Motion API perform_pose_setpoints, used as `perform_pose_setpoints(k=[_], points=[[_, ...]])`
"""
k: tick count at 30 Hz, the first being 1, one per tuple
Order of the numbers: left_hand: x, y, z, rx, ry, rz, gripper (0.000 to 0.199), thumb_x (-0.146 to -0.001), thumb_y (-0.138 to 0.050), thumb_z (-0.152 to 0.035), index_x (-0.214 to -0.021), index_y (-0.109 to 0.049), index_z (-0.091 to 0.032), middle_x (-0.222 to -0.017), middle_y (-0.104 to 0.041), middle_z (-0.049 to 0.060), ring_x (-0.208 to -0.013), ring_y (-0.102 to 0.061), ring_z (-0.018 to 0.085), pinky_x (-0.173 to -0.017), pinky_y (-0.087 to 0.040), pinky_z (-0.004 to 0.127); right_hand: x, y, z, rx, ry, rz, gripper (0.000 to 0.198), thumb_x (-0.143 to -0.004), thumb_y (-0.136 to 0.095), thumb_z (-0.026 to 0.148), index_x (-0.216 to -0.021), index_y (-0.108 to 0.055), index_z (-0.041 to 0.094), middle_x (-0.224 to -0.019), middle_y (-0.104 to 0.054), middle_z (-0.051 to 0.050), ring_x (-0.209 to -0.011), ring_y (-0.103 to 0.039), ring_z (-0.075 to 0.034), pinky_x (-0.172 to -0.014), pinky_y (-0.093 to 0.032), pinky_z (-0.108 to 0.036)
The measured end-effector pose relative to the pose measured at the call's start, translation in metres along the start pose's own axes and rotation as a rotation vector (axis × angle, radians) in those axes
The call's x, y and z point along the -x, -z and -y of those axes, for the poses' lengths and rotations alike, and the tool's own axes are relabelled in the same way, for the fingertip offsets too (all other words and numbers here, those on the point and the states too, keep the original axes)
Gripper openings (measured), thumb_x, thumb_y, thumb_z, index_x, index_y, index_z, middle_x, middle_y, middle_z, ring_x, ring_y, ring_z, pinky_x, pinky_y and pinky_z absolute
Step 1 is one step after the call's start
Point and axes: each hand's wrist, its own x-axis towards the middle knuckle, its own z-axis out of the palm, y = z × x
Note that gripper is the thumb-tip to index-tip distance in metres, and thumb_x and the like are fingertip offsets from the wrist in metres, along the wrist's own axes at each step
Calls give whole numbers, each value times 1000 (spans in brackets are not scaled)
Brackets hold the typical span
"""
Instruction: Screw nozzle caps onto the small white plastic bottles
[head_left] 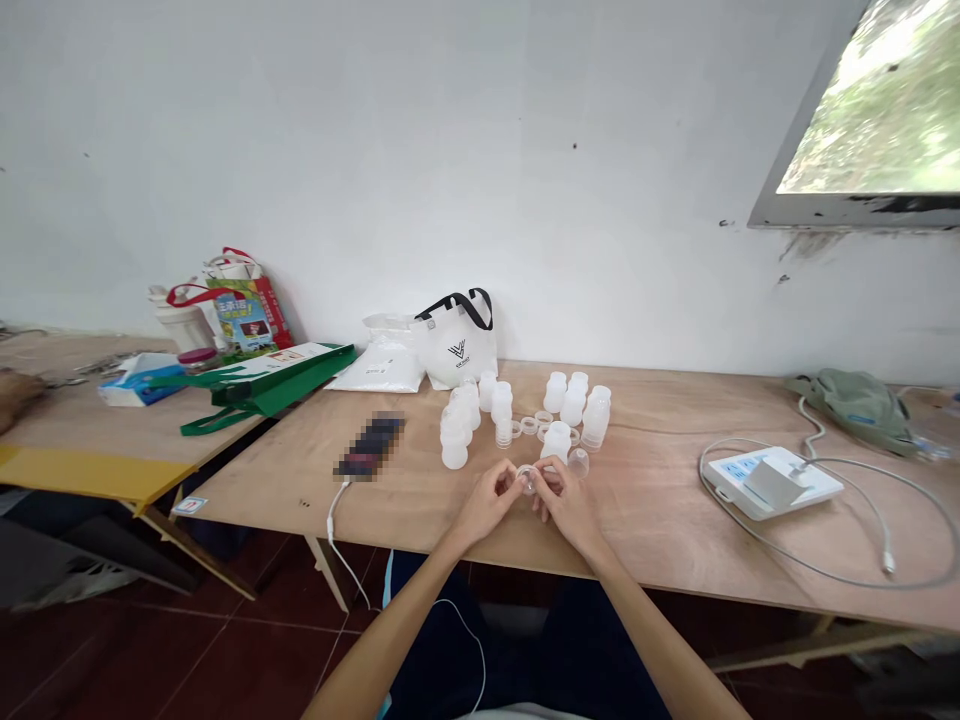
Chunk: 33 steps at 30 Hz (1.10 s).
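We take the tote [459, 352] against the wall [360, 180] as our landmark. In front of it, near the table's [420, 515] close edge and a little to its right, we have both hands together: our left hand [484, 507] and our right hand [571, 512] pinch one small clear piece [528, 481] between their fingertips, the fingers bent and the forearms reaching in from below. The piece is too small for us to make out its finer shape. Between the tote and our hands we see translucent bottles [454, 445], most of them upright, in two loose groups, one in front of the tote and the other off to its right. Some pale rings [529, 425] lie between those groups, farther from the tote than its nearest bottles, and a clear cap [578, 462] sits beyond our right hand, also to the tote's right. A white package [381, 365] lies just beside the tote on its left, with a green bag [274, 385] farther left; a phone [370, 446], blurred over, lies in front and to the left of the tote. Well to the tote's right we have a white device [776, 482] with a looping cable [817, 577].
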Motion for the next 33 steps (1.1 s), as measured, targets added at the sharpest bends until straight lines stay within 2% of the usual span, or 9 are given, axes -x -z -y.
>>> perform_pose_setpoints(k=[3, 6, 15, 26, 33], points=[[0, -2, 4, 47, 24, -43, 38, -98, -50, -56, -86, -55, -20, -79, -58, -1, -72, -52, 15, -69, -40, 26, 1, 0, 2, -10, -8, 51, 35, -91, -58, 61, -103, -55, 28, -62, -64, 2, -42, -53, -16, -43, -43, -30], [0, -3, 5, 77, 40, -65, 36, -98, -51, -55, -88, -54, -21, -85, -61, 0, -75, -54, 15, -71, -42, 26, 2, -1, 2, -31, -14, 92, 36, -89, -60, 61, -101, -52, 28, -64, -64, 3, -46, -55, -16, -43, -43, -28], [3, 0, -8, 20, 28, 41, 34, -100, -48, -51, -84, -49, -21, -80, -59, -1, -73, -55, 15, -68, -41, 26, 0, 1, -5, -131, -24, 180, 37, -89, -64, 60, -97, -50, 26, -73, -68, 0, -62, -64, -17, -42, -41, -22], [2, 0, -8, -66, 7, 53, 33, -102, -44, -48, -83, -49, -21, -78, -58, -2, -70, -54, 15, -68, -39, 28, -1, 1, -12, -62, -16, 148, 32, -90, -63, 56, -96, -51, 27, -71, -67, 2, -53, -60, -15, -39, -39, -21], [2, -1, -6, -34, 28, 56, 34, -101, -46, -47, -80, -48, -21, -76, -58, -2, -69, -55, 15, -66, -39, 27, -2, 0, -14, -81, -19, 149, 32, -90, -64, 55, -94, -52, 25, -72, -68, 1, -54, -59, -14, -39, -36, -19]])
